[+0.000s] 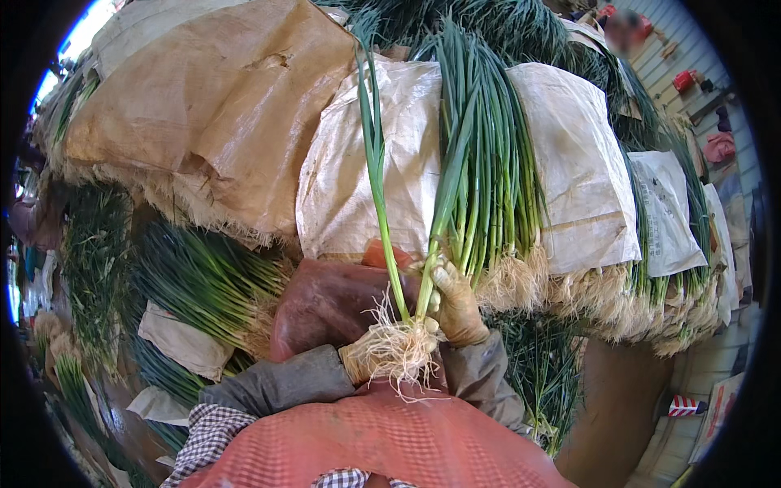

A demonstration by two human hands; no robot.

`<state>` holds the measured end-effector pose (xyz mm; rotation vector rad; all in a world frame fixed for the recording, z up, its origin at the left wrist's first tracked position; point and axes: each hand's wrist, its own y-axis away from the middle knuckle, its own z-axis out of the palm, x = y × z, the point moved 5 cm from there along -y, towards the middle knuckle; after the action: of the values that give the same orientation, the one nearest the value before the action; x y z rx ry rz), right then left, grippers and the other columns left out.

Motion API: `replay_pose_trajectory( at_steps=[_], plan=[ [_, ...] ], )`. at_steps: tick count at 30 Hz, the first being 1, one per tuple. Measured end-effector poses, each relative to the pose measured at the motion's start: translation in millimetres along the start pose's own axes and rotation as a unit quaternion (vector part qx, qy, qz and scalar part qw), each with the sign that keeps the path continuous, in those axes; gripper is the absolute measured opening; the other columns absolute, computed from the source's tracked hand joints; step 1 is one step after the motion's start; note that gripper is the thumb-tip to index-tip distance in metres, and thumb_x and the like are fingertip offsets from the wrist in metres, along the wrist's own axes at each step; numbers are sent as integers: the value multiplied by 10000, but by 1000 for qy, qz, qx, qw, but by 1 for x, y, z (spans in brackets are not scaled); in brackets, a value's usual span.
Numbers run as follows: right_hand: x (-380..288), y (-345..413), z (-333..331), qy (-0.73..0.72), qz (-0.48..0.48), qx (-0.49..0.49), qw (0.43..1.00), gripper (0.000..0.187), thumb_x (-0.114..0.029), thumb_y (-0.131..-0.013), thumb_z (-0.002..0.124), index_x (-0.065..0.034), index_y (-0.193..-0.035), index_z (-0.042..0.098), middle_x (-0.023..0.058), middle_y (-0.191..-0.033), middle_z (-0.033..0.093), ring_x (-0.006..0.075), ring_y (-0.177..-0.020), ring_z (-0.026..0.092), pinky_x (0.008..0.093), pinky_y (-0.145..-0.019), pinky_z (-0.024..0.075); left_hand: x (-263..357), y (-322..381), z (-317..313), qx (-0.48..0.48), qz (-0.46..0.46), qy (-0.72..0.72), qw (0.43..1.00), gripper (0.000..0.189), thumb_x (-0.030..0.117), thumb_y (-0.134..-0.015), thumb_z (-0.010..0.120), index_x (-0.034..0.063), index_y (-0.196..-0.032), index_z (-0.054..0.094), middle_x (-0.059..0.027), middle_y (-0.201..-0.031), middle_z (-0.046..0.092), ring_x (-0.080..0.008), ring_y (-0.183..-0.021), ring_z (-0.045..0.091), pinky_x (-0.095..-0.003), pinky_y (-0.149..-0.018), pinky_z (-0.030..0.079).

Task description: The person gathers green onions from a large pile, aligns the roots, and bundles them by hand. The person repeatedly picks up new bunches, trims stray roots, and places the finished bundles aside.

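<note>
Close before my chest, two long-leaved green onions (421, 305) stand upright with a tangle of pale roots (410, 354) at the bottom. My right hand (460, 305), in a stained pale glove, grips the stalk on the right with its fingers around it. Around the root end is my left hand (360, 358), also gloved; the roots hide most of its fingers. Just beyond my right hand lies a bunch of trimmed green onions (488, 177), its roots towards me. A dark red plastic sheet (335, 299) covers my lap.
White woven sacks (372, 158) (579, 171) flank the bunch. A large brown sheet (213, 116) covers a rooted heap at left. More green onions (207, 280) lie at lower left, and loose leaves (540, 366) at right on the brown floor (622, 402). A person (628, 30) is at upper right.
</note>
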<state>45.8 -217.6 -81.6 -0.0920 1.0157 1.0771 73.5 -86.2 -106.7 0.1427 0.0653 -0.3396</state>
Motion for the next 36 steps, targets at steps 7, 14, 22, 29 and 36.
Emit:
replay_pose_trajectory(
  at_steps=[7, 14, 22, 29, 36],
  plan=[
    [-6, 43, -33, 95, -44, 26, 994, 296, -321, -930, 580, -47, -1036, 548, 109, -1004, 643, 64, -512, 452, 184, -438, 347, 9, 10, 1, 30, 16, 72, 997, 275, 215, -955, 574, 68, -1186, 541, -77, -926, 546, -213, -740, 570, -338, -590, 505],
    [6, 1, 14, -130, -22, 47, 990, 116, -113, -938, 561, -24, -1011, 571, 26, -865, 609, 76, -691, 517, 199, -591, 422, 8, 10, 4, 11, 30, 68, 997, 324, 195, -923, 614, 80, -1218, 544, -90, -912, 530, -199, -715, 543, -316, -604, 490],
    [-2, 75, -44, 298, 17, 163, 940, 73, -40, -867, 604, 12, -913, 582, 57, -740, 608, 101, -593, 561, 231, -545, 461, -3, 8, 4, 90, -65, 181, 977, 391, 160, -971, 555, -22, -1305, 467, -72, -1039, 576, -178, -922, 608, -280, -823, 527],
    [3, 198, -146, 358, 279, 152, 878, 132, -108, -836, 686, -23, -801, 591, 60, -674, 602, 104, -588, 569, 250, -534, 467, 14, 22, -2, 49, 55, -160, 984, 307, 95, -914, 630, 40, -1195, 522, -60, -1010, 592, -158, -910, 601, -295, -810, 519],
    [-26, 122, -110, 555, -92, 175, 808, 561, -73, -823, 705, -19, -1346, 510, 140, -1263, 603, 139, -823, 647, 267, -698, 543, 16, 21, 7, 155, 104, -317, 930, 253, 87, -876, 686, 89, -1040, 493, -35, -939, 555, -122, -838, 571, -277, -744, 489]
  ],
)
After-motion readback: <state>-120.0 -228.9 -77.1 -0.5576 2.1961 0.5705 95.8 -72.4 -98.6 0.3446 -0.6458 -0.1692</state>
